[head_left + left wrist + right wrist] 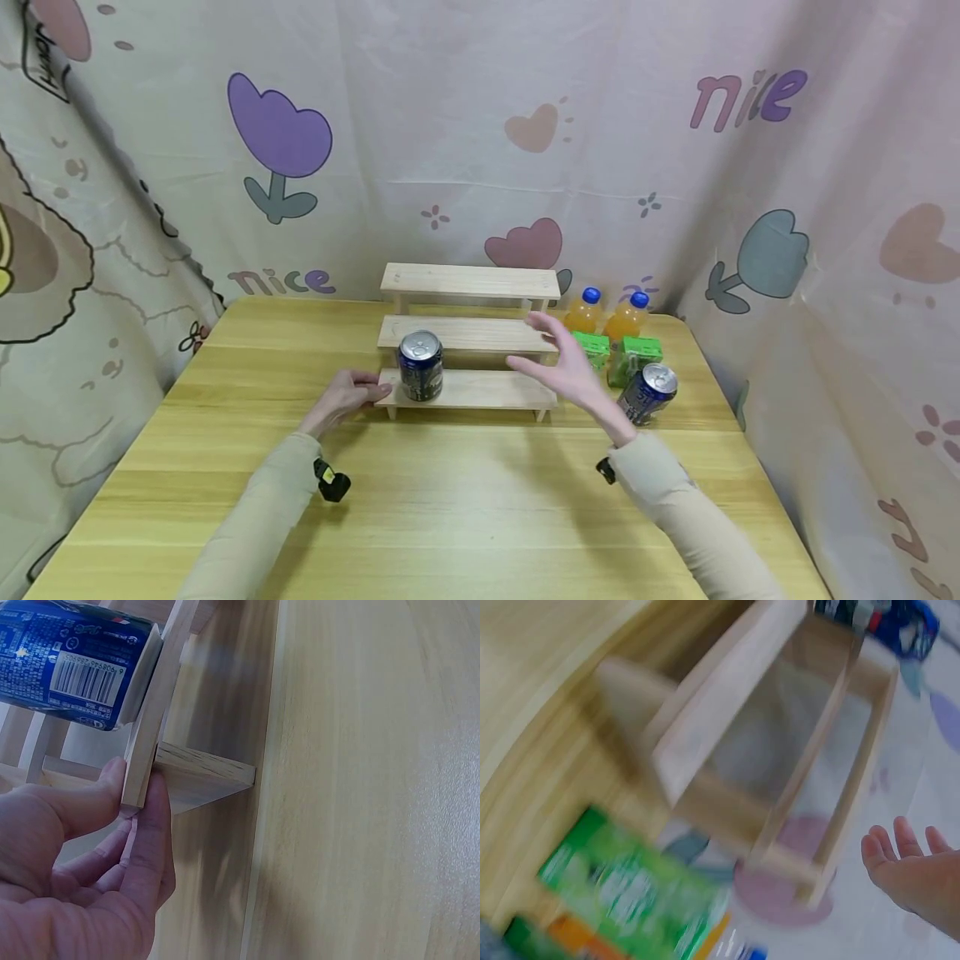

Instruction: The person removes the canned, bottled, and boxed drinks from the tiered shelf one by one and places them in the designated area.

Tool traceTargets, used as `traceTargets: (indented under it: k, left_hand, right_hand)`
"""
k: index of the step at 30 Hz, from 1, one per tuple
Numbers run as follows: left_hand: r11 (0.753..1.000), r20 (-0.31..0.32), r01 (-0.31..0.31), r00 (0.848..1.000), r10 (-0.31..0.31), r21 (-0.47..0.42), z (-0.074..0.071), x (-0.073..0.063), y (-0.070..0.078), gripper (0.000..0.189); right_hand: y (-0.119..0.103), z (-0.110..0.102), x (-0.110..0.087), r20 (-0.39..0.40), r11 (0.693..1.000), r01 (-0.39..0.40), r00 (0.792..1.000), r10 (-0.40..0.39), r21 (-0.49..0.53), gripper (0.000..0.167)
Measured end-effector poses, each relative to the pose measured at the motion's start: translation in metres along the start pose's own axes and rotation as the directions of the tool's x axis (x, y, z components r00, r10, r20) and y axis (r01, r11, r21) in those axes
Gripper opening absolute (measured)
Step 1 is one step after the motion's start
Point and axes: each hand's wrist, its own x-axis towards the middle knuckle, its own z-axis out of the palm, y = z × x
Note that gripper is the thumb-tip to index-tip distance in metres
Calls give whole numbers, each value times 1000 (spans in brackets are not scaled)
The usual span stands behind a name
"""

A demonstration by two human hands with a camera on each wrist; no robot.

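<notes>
A three-step wooden shelf (495, 389) stands at the back of the table. On the left end of its lowest step a dark blue can (422, 367) stands upright; its barcode side shows in the left wrist view. My left hand (347, 398) pinches the left end of that step, thumb on top and fingers (146, 847) beneath. Held in the air in front of the shelf's right end is my right hand (566, 367), fingers spread and slightly bent, with nothing in it. The right wrist view is blurred, and the right hand (919, 874) appears at its edge.
Right of the shelf stand two orange drink bottles (627, 317) with blue caps, two green cartons (636, 357) and a second dark blue can (649, 393). A printed curtain (450, 125) hangs behind the wooden table (450, 500).
</notes>
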Motion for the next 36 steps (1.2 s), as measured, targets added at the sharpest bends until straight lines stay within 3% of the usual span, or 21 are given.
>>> traceTargets:
  k: [10, 16, 25, 31, 36]
  left_hand:
    - [1000, 11, -4, 1000, 4, -20, -1, 0, -1, 51]
    - [1000, 9, 6, 1000, -6, -25, -1, 0, -1, 52]
    - [1000, 0, 22, 1000, -22, -17, 0, 1, 2, 53]
    - [999, 18, 4, 1000, -3, -48, 0, 1, 1, 50]
    - [1000, 10, 4, 1000, -4, -21, 0, 1, 1, 52]
  right_hand:
    - [-11, 67, 30, 177, 996, 28, 983, -43, 84, 79]
    - [-16, 93, 42, 227, 991, 53, 971, -80, 124, 80]
    - [-14, 112, 51, 240, 987, 55, 967, -90, 151, 74]
    - [-14, 116, 54, 225, 991, 42, 972, -69, 124, 72]
    - [-15, 117, 56, 216, 993, 40, 974, -64, 115, 71]
